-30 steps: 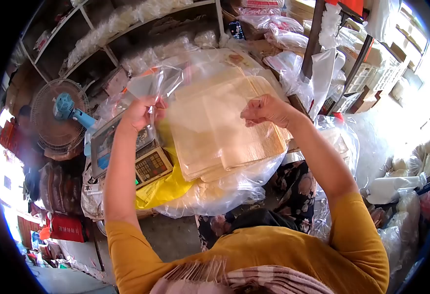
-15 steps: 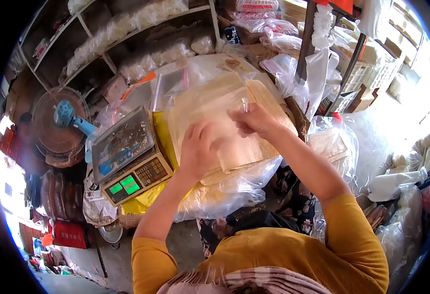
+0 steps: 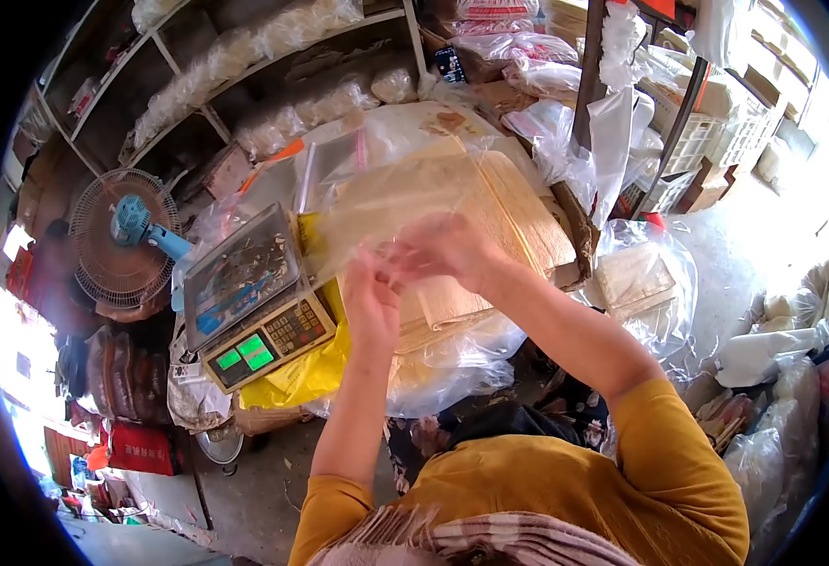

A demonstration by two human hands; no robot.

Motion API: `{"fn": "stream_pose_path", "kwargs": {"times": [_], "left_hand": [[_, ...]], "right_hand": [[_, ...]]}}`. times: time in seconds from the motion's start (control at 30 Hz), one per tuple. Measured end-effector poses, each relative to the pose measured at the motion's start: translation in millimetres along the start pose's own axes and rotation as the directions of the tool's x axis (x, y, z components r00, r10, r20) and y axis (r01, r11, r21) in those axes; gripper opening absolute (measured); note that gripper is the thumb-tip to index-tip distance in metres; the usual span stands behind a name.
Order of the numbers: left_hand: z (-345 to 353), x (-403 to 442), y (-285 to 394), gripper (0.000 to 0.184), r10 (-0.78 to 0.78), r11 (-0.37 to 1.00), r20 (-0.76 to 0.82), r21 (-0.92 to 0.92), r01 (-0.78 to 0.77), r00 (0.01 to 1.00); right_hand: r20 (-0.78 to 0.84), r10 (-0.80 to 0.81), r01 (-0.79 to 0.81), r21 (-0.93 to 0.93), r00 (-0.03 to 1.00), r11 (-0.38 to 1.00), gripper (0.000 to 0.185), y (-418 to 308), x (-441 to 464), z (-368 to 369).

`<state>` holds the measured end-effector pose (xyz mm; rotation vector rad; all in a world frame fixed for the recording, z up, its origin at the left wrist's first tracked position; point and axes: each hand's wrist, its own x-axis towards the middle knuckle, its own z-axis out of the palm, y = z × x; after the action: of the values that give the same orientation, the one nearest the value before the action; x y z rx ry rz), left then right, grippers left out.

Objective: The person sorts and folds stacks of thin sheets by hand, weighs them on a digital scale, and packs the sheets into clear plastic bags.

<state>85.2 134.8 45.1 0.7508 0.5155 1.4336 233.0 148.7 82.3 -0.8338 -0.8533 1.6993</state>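
Note:
My left hand (image 3: 372, 297) is closed, thumb and fingers pinched at the near edge of a thin translucent sheet (image 3: 362, 212), which looks like clear plastic and is smeared by motion. Against its fingertips, my right hand (image 3: 447, 250) comes in from the right, its fingers bent and blurred at the same edge. Both hands are above a stack of thin yellowish sheets (image 3: 527, 212), some folded over. Just left of the stack, a digital scale (image 3: 268, 340) shows lit green displays. Scraps lie on its dark tray (image 3: 244, 274).
Yellow plastic (image 3: 301, 373) lies under the scale, and clear plastic (image 3: 471, 373) hangs at the near table edge. A blue fan (image 3: 131, 222) stands on the left. Shelves (image 3: 169, 57) hold bagged goods behind. Another bagged stack (image 3: 636, 283) sits on the right.
My right hand has moved left and nearer to me, meeting my left hand. My left hand has turned from spread over the stack to a pinch. The translucent sheet now spreads beyond the hands.

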Motion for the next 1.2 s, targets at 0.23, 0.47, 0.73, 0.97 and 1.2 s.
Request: {"fn": "stream_pose_path", "kwargs": {"times": [0.23,0.47,0.73,0.97,1.2], "left_hand": [[-17.0,28.7,0.2,0.029,-0.063,0.998,0.017,0.02,0.063,0.998],[2.3,20.7,-11.5,0.033,-0.029,0.997,0.116,0.071,0.021,0.993],[-50.5,56.8,-19.5,0.029,0.005,0.877,-0.274,0.464,0.127,0.962],[-21.6,62.1,-31.8,0.023,-0.378,0.814,-0.165,0.409,0.412,0.911],[1.6,61.7,-68.7,0.023,0.083,0.792,0.114,0.595,-0.135,0.99]], "right_hand": [[0.003,-0.051,0.051,-0.016,0.999,0.999,0.018,6.6,3.7,-18.1],[-0.084,0.018,-0.026,-0.091,0.996,0.996,0.022,-4.9,-4.6,-27.0],[-0.207,-0.371,0.101,-0.744,0.905,0.66,0.03,-11.0,2.3,-82.3],[-0.385,-0.397,-0.299,-0.917,0.833,0.262,0.048,-7.4,14.3,-142.2],[-0.452,-0.17,-0.322,-0.809,0.876,0.491,0.053,-18.4,17.6,-152.7]]}}
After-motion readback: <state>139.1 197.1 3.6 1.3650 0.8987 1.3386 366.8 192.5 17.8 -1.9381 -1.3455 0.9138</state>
